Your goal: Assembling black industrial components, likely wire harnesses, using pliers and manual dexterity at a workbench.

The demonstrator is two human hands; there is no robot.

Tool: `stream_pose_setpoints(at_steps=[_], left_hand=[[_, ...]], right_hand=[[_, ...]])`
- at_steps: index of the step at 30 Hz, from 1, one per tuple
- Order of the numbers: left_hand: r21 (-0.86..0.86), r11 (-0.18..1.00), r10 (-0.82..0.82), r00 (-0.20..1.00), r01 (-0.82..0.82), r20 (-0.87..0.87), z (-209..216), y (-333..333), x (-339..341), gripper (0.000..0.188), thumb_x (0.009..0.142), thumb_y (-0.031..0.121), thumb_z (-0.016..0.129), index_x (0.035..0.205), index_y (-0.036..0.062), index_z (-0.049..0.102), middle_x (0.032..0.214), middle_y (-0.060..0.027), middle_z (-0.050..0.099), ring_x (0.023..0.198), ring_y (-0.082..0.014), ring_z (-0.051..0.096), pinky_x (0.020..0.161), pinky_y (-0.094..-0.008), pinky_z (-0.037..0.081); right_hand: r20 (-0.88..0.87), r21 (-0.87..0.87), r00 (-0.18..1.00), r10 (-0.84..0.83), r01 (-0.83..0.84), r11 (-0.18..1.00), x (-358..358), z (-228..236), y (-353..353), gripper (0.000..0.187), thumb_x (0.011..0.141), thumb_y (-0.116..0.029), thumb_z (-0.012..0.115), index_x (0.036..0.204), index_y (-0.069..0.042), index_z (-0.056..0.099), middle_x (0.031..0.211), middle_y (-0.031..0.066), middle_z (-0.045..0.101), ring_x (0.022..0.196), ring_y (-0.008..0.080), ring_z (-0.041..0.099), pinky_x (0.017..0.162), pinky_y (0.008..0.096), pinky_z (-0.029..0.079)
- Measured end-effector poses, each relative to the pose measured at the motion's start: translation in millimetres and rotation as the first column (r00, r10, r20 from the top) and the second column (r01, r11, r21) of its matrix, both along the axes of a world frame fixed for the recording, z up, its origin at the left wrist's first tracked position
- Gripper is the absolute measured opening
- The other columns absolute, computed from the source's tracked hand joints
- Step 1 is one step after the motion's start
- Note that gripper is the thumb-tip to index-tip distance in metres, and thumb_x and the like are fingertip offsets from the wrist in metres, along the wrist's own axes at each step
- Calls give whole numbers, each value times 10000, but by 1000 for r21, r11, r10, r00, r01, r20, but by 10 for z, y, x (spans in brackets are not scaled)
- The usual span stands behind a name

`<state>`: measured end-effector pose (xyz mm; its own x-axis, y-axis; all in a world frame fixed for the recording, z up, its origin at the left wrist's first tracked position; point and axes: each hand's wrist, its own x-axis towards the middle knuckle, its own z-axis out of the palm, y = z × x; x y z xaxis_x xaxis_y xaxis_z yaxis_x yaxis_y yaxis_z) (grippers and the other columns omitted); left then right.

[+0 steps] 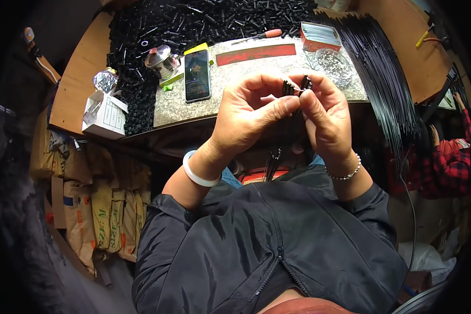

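We've got both hands, left hand point(248, 112) and right hand point(324, 118), pinched shut in a tight grip on a bundle of black rods point(290, 89) above the desk point(246, 78), and any slip probably drops them into our lap.

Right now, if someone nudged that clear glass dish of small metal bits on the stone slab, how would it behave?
The clear glass dish looks squat and wide, so it would probably slide rather than tip. Being glass, it likely chips if knocked off the stone slab. Its loose contents would probably rattle and scatter.
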<state>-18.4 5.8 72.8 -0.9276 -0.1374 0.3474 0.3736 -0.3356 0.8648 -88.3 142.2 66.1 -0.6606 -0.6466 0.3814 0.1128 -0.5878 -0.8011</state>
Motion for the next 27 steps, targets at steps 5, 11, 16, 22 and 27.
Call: stream_pose_setpoints(at_steps=[5,11,16,22,27], left_hand=[[115,993,-4,1000,2,20,61,19,81,163,810,-7,690,954,-1,615,896,-61,652,806,-101,614,756,-252,513],[77,991,103,994,-106,40,59,20,132,204,764,-70,699,902,9,572,834,-78,636,744,-159,647,704,-301,558],[86,996,32,999,-35,29,38,-1,176,234,754,-113,684,826,39,522,865,-29,569,823,-117,594,722,-259,523],[-241,947,197,977,-212,-84,-108,-216,415,642,735,9,759,1265,36,396,981,-54,597,945,-127,592,822,-284,506],[-785,-107,775,443,-611,-451,-869,-1618,831,188,756,46,594,932,22,657,895,-159,635,863,-325,605,799,-394,486]], right_hand=[[75,-97,995,66,-59,994,18,-7,-10,187,889,-111,630,1035,-19,559,962,43,608,856,87,566,766,223,463],[35,-94,979,199,-195,976,-33,-17,-37,136,903,-125,609,977,-31,546,913,30,561,832,92,528,766,235,433],[-41,-46,978,203,-205,978,-51,-25,-47,211,911,-196,590,976,-12,511,937,67,522,878,144,498,808,282,415],[-8,50,973,233,-232,971,-70,-68,6,439,845,-428,647,952,-103,373,952,62,417,999,214,434,928,371,373],[53,-6,949,310,-311,951,-188,-143,12,428,853,-406,647,998,-98,387,916,66,426,1011,256,446,954,490,399]])
